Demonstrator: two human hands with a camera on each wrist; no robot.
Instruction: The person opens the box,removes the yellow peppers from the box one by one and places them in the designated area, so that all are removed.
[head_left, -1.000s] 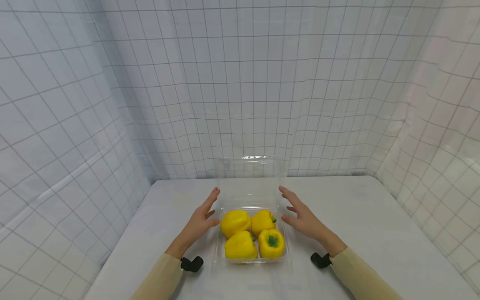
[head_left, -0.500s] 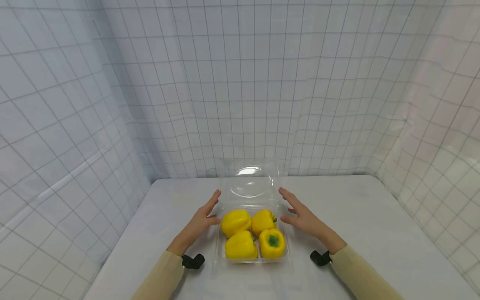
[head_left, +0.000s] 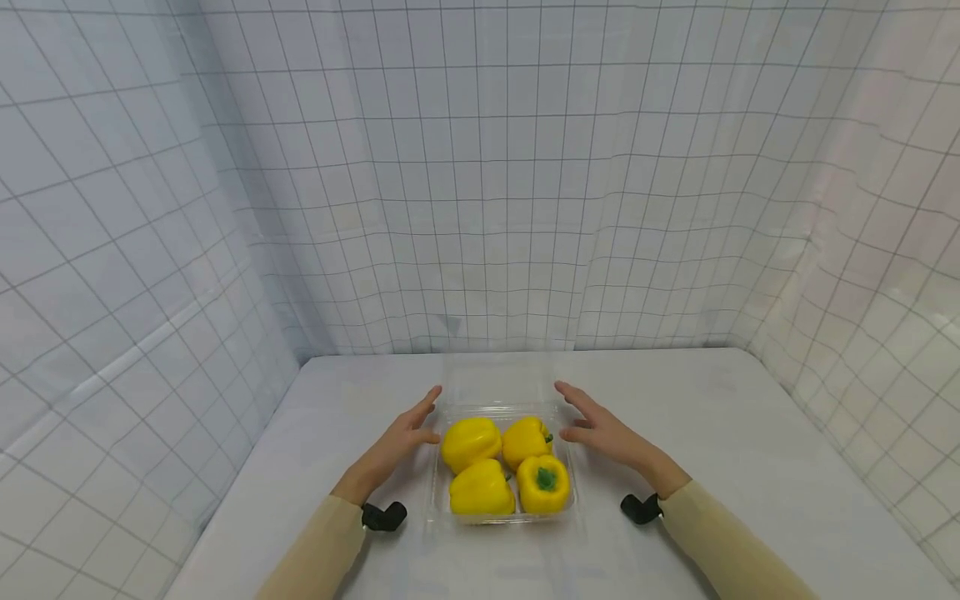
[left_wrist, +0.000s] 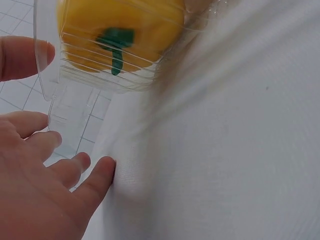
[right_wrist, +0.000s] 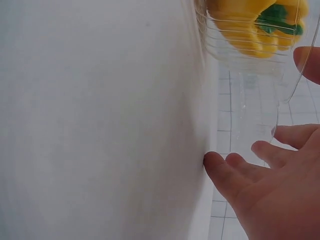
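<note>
Yellow peppers (head_left: 482,490) lie in a clear container (head_left: 517,520) between my left grip (head_left: 401,439) and right grip (head_left: 602,431), and I see each one loosely splayed.

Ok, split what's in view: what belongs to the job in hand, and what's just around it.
Likely part of the job:
- clear plastic container
- its open lid
- four yellow peppers inside
- left hand and right hand, at either side

Just around it:
- white table
- gridded sheets
- black wrist devices

Left fingers (left_wrist: 95,185) and right fingers (right_wrist: 225,176) spread, forearms (head_left: 318,546) angled inward
</note>
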